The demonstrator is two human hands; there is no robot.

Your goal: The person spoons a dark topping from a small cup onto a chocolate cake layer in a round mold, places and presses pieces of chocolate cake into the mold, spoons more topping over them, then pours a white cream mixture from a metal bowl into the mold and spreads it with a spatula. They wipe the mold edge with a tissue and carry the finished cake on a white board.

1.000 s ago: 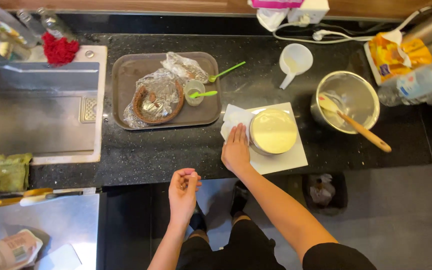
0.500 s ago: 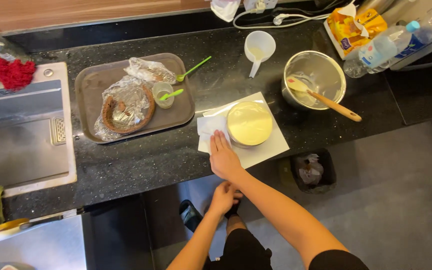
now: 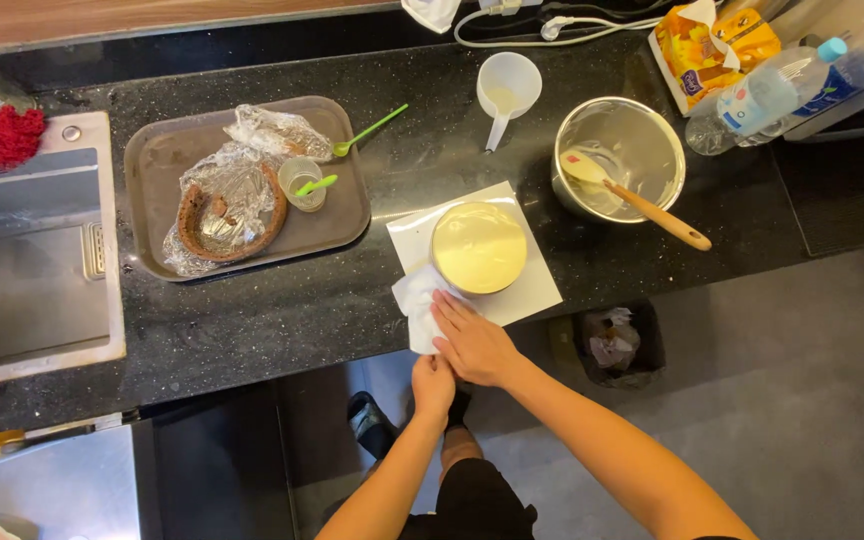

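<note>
We press a tissue flat with our open right hand beside the batter-filled cake tin; a nudge could slop it, while our left hand hangs loosely curled, empty.

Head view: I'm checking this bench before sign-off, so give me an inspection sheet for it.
Surface: black speckled counter; sink at its left end.
Job's things: round tin of pale batter on a white sheet; tissue beside it.
Clutter: tray with foil, small cup, pot with spatula, measuring cup, bottle.
Grippers: right hand flat on the tissue; left hand below the counter edge.
Cables: white cord at the back.
Surroundings: bin on the grey floor.
</note>
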